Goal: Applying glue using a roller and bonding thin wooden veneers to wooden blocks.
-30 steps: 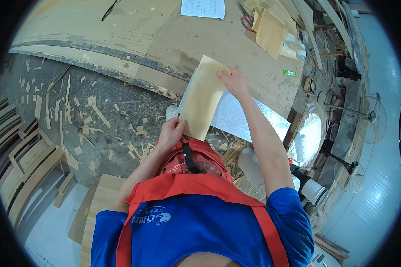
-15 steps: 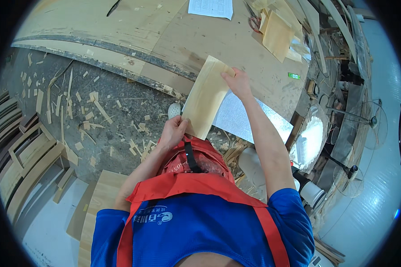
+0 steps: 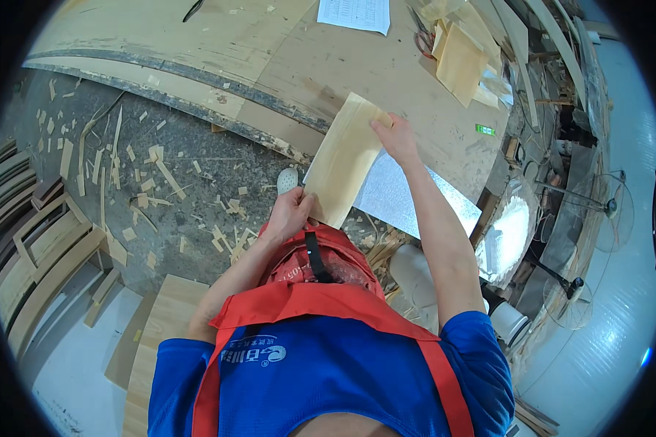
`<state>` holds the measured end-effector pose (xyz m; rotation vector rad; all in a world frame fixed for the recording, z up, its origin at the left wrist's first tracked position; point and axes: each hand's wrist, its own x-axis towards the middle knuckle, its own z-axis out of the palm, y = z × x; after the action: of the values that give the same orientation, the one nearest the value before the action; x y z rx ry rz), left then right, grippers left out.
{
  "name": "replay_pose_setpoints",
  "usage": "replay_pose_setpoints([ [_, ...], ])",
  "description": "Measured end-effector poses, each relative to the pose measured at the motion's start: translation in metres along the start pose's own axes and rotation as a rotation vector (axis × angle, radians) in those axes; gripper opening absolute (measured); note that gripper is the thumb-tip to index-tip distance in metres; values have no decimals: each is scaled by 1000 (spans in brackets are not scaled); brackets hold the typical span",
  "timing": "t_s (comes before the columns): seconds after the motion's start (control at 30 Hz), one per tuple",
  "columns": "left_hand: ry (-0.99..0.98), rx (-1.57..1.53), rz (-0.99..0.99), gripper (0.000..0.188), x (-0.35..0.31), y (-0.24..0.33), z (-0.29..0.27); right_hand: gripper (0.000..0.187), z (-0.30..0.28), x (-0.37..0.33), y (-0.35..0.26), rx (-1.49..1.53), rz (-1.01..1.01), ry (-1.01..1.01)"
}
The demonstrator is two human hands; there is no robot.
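Between my two hands is a thin, pale yellow sheet of wood veneer point(image 3: 342, 160), tilted and held in front of my red apron. My left hand point(image 3: 291, 213) pinches its near left corner, thumb on top. At the far right edge, my right hand point(image 3: 396, 138) grips the sheet with thumb and fingers closed on it. A silvery, shiny sheet point(image 3: 397, 191) lies at the table's near edge, partly covered by the veneer and my right forearm.
The wooden worktable point(image 3: 284, 65) carries a printed paper point(image 3: 354, 13), scissors point(image 3: 423, 42), more veneer pieces point(image 3: 461, 64) and a small green level point(image 3: 485, 130). Wood scraps point(image 3: 169, 180) litter the floor. Curved wooden frames point(image 3: 58, 269) stand at left, a fan point(image 3: 611, 207) at right.
The whole scene has shifted slightly to the right in view. Both hands keep the same hold on the veneer sheet.
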<state>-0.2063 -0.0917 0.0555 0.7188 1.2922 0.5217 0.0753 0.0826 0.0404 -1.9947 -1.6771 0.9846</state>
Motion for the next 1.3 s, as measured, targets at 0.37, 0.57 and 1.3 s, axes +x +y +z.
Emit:
replay_pose_setpoints([
  [0.37, -3, 15, -11, 28, 5, -7, -1, 41, 1, -2, 0, 0, -14, 16],
  [0.57, 7, 23, -39, 27, 8, -8, -5, 45, 0, -1, -7, -55, 31, -10],
  [1.3, 12, 67, -72, 29, 18, -18, -8, 47, 0, -6, -8, -101, -3, 43],
])
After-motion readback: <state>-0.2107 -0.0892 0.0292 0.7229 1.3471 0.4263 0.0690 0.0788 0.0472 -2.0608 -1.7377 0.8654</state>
